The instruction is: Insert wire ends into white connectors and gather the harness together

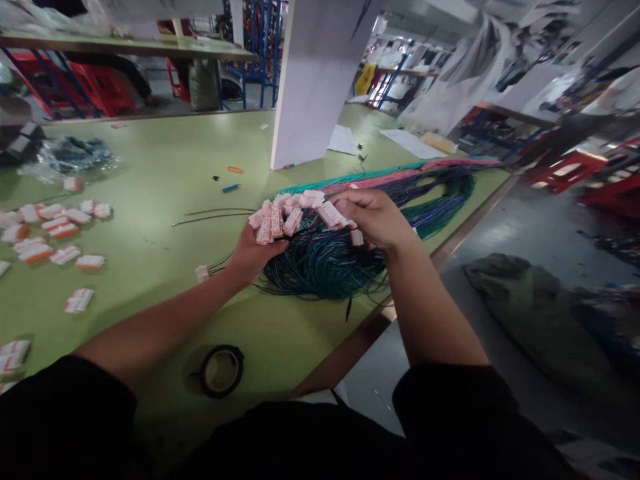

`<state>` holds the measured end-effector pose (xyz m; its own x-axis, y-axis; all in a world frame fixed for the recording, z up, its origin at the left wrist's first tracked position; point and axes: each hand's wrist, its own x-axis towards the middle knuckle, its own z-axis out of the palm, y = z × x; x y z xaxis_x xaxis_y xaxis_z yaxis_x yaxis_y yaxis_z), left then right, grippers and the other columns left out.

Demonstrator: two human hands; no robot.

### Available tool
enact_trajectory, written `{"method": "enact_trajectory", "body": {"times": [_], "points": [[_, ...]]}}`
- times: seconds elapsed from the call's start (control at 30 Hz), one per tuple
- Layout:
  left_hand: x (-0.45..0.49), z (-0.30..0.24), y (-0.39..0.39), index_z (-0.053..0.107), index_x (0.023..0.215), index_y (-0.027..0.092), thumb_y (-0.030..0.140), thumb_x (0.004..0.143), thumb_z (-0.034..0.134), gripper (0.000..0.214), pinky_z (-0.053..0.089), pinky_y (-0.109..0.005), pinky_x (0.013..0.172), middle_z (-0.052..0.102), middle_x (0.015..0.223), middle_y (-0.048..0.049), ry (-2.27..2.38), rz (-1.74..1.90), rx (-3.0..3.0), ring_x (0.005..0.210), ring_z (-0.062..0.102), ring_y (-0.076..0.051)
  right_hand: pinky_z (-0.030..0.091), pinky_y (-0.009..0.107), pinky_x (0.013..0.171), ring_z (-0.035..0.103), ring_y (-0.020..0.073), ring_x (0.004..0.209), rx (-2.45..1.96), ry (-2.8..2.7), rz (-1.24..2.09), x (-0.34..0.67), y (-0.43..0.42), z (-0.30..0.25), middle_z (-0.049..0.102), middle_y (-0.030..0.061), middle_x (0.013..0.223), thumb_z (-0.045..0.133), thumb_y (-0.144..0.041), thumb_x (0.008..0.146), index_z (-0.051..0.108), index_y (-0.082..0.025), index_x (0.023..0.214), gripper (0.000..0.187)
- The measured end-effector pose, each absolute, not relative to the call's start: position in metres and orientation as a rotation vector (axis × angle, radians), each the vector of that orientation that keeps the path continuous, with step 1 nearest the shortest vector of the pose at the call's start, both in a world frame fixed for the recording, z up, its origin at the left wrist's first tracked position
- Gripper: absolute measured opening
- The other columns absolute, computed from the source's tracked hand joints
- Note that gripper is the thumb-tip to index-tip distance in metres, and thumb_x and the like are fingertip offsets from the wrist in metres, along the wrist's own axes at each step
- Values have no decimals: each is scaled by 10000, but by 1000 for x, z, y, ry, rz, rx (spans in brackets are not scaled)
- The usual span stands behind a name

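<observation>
My left hand (257,250) is closed around a bunch of white and orange wire connectors (277,217), its thumb lying across the front. On the other side, my right hand (373,217) pinches connectors (334,215) at the right end of the same bunch, fingers curled. Dark green and blue wires (325,267) hang from the connectors and lie coiled on the table under both hands. One connector with short wires (203,273) rests beside my left wrist. A roll of black tape (221,371) lies on the table nearer to me.
Loose connectors (60,227) are scattered on the green table (165,173) at the left. Long bundled wires (440,180) run off to the right edge. A white upright panel (315,80) stands at the back. A blue tool (231,188) and an orange piece (235,169) lie near the middle.
</observation>
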<state>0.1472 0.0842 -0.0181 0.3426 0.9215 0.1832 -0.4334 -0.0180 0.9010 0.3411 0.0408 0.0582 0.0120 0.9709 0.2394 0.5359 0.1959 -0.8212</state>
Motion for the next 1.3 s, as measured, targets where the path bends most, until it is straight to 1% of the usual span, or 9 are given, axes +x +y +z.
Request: {"method": "enact_trajectory", "body": {"times": [0.13, 0.27, 0.47, 0.53, 0.63, 0.7, 0.83, 1.0, 1.3], "points": [[146, -13, 83, 573, 1065, 158, 294, 489, 784, 628, 393, -412, 1006, 619, 1150, -101, 449, 1113, 1168, 1116, 542, -272, 427, 287, 711, 552, 149, 764, -1499, -1759, 483, 327, 44, 72, 627, 7, 752, 563, -564, 731, 664, -196, 750, 383], [147, -13, 81, 556, 1081, 171, 226, 477, 794, 652, 424, -393, 976, 617, 1152, -90, 504, 1180, 1261, 1080, 563, -253, 422, 275, 724, 543, 133, 751, -1497, -1808, 466, 309, 45, 80, 597, -2, 725, 527, -510, 783, 655, -183, 746, 354], [148, -14, 77, 569, 984, 170, 165, 512, 760, 510, 487, -356, 893, 665, 998, -59, 661, 1252, 1265, 945, 617, -216, 430, 294, 762, 567, 144, 840, -1493, -1819, 421, 343, 65, 67, 633, 25, 921, 437, -425, 850, 622, -221, 993, 311], [148, -11, 76, 563, 965, 170, 155, 503, 761, 502, 486, -354, 898, 664, 978, -54, 658, 1242, 1264, 972, 606, -221, 420, 318, 793, 563, 169, 874, -1629, -1886, 300, 366, 79, 51, 645, 33, 923, 523, -326, 795, 640, -215, 915, 202], [148, -8, 76, 552, 938, 174, 147, 497, 763, 490, 487, -364, 901, 664, 940, -44, 649, 1236, 1245, 987, 599, -229, 417, 331, 783, 568, 189, 825, -1823, -2040, 366, 389, 93, 28, 659, 30, 808, 632, -194, 651, 645, -193, 712, 62], [148, -10, 77, 551, 917, 175, 144, 494, 765, 475, 494, -372, 891, 665, 927, -40, 649, 1239, 1234, 963, 607, -230, 423, 317, 752, 568, 178, 786, -1805, -1994, 432, 394, 93, 22, 654, 14, 768, 640, -217, 644, 644, -197, 697, 57], [150, -14, 78, 560, 927, 178, 141, 488, 767, 487, 498, -370, 884, 656, 948, -48, 648, 1254, 1202, 977, 602, -233, 433, 272, 647, 567, 144, 743, -1605, -1731, 668, 393, 76, 33, 658, -7, 836, 659, -345, 655, 647, -230, 820, 201], [150, -12, 78, 581, 897, 173, 147, 479, 776, 462, 510, -366, 870, 650, 917, -37, 677, 1246, 1207, 913, 613, -222, 352, 238, 500, 472, 92, 535, -1547, -1563, 892, 385, 57, 44, 592, -28, 632, 684, -367, 625, 632, -210, 711, 186], [150, -15, 79, 577, 950, 197, 154, 471, 777, 521, 501, -373, 881, 663, 919, -32, 655, 1264, 1167, 971, 604, -237, 373, 235, 526, 505, 97, 578, -1442, -1478, 949, 379, 56, 37, 611, -20, 638, 743, -395, 567, 667, -195, 711, 258]]}}
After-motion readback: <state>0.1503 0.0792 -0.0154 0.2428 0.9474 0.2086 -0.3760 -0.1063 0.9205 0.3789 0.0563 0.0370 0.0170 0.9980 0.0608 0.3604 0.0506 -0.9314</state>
